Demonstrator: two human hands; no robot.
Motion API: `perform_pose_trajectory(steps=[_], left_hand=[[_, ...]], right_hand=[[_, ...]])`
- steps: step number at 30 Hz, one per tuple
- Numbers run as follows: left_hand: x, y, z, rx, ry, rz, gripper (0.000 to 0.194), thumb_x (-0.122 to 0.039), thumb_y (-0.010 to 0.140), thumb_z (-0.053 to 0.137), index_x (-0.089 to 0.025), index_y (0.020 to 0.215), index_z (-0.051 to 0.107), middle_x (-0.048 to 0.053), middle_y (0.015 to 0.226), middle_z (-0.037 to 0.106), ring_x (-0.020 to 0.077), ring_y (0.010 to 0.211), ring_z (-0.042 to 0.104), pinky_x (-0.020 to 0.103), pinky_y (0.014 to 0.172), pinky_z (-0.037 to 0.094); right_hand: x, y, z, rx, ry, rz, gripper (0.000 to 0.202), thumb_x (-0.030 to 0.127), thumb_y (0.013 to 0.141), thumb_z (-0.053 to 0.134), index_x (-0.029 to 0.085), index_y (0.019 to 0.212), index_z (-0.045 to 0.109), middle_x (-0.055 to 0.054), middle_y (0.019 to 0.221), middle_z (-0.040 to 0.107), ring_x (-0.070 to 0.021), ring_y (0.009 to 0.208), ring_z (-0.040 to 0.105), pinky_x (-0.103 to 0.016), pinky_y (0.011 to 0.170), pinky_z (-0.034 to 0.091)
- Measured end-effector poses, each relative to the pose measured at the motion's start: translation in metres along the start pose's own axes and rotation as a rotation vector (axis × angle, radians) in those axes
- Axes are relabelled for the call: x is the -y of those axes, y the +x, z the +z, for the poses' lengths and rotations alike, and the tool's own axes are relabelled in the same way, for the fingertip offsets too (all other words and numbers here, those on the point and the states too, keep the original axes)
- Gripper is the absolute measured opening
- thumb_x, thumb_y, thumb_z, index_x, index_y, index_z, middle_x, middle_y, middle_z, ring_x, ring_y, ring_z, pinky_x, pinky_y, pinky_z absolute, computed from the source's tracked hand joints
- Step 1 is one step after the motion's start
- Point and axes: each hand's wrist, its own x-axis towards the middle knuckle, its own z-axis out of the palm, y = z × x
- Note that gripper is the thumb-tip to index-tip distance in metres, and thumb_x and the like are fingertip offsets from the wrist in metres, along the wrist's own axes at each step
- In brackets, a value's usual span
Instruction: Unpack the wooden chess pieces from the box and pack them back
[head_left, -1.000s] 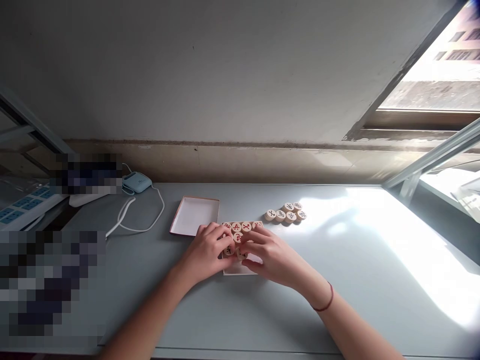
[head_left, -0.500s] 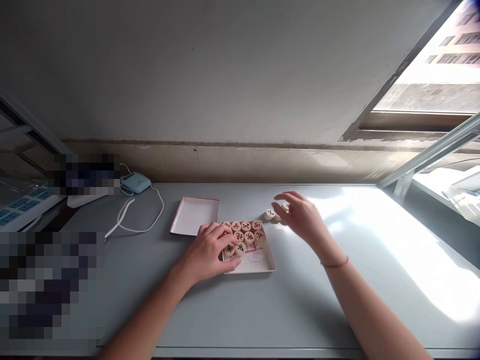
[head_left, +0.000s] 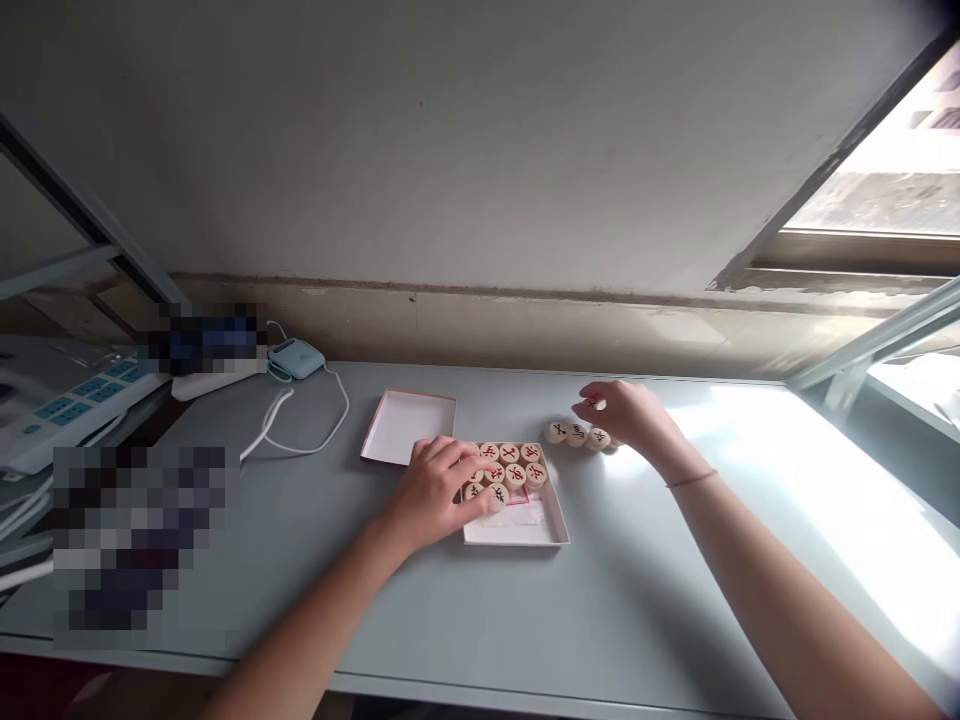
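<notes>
The left hand (head_left: pixel 433 492) and right hand (head_left: pixel 631 414) at separate stations. The left is spread, its fingers bent over the left side of a shallow white box (head_left: pixel 517 543) and its thumb against a black-marked disc at the end of the nearest row (head_left: pixel 496 498). Whether its hidden fingertips press on the discs or the box wall cannot be told. The right pinches a pale disc (head_left: pixel 595 404) between thumb and finger; whether it is clear of the table is unclear. Just on the near side of these fingertips lie the other loose discs (head_left: pixel 576 434), one partly covered by the hand.

Beyond and beside the left fingers stand two rows of red-marked discs (head_left: pixel 509 454); right of the left thumb, part of the box floor is bare. An open lid (head_left: pixel 409 425) lies just beyond the left hand.

The step in hand appears to be the grasp of a single disc, the left hand steadying the box. The next move would call for a secure rim grip and a lift that does not disturb the neighbouring discs.
</notes>
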Motion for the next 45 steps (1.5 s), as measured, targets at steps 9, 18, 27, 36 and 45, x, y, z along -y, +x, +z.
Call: perform_pose_trajectory(steps=[9, 18, 27, 36, 45], left_hand=[[-0.025, -0.002, 0.013, -0.146, -0.036, 0.062, 0.038, -0.033, 0.091, 0.058, -0.024, 0.127, 0.052, 0.007, 0.113, 0.066, 0.0221, 0.107, 0.062, 0.038, 0.09, 0.048], [-0.02, 0.0, 0.011, -0.156, -0.179, 0.013, 0.02, -0.027, 0.09, 0.059, -0.025, 0.11, 0.059, 0.004, 0.105, 0.064, 0.0191, 0.104, 0.063, 0.033, 0.089, 0.053], [-0.03, 0.006, 0.021, 0.004, -0.099, 0.166, 0.01, -0.022, 0.091, 0.058, -0.021, 0.083, 0.064, 0.002, 0.093, 0.067, 0.0149, 0.088, 0.063, 0.031, 0.086, 0.048], [-0.029, 0.009, 0.02, 0.057, 0.156, 0.193, 0.012, -0.025, 0.092, 0.057, -0.022, 0.083, 0.065, 0.001, 0.099, 0.072, 0.0197, 0.098, 0.059, 0.039, 0.085, 0.035], [-0.009, 0.004, 0.008, 0.038, 0.087, 0.057, 0.008, -0.03, 0.088, 0.061, -0.023, 0.089, 0.066, 0.004, 0.106, 0.066, 0.0216, 0.107, 0.056, 0.036, 0.088, 0.041]], right_hand=[[0.079, -0.091, 0.015, 0.327, 1.009, -0.199, 0.032, 0.043, 0.08, 0.065, 0.019, 0.101, 0.065, -0.007, 0.09, 0.072, -0.0182, 0.076, 0.068, -0.03, 0.064, 0.057], [0.059, -0.081, 0.017, 0.209, 1.214, -0.013, 0.04, 0.05, 0.076, 0.07, 0.019, 0.1, 0.062, -0.01, 0.098, 0.07, -0.0174, 0.07, 0.068, -0.033, 0.063, 0.059], [0.049, -0.08, 0.012, 0.164, 1.147, -0.038, 0.036, 0.05, 0.079, 0.067, 0.019, 0.097, 0.062, -0.008, 0.095, 0.069, -0.0192, 0.078, 0.068, -0.034, 0.07, 0.059], [0.043, -0.086, 0.002, 0.256, 0.851, -0.311, 0.016, 0.029, 0.087, 0.056, 0.022, 0.099, 0.063, -0.006, 0.105, 0.059, -0.0135, 0.08, 0.064, -0.03, 0.073, 0.059], [0.059, -0.103, 0.012, 0.198, 0.238, -0.459, 0.007, 0.017, 0.084, 0.058, 0.021, 0.078, 0.058, -0.001, 0.082, 0.062, -0.0103, 0.057, 0.054, -0.023, 0.049, 0.037]])
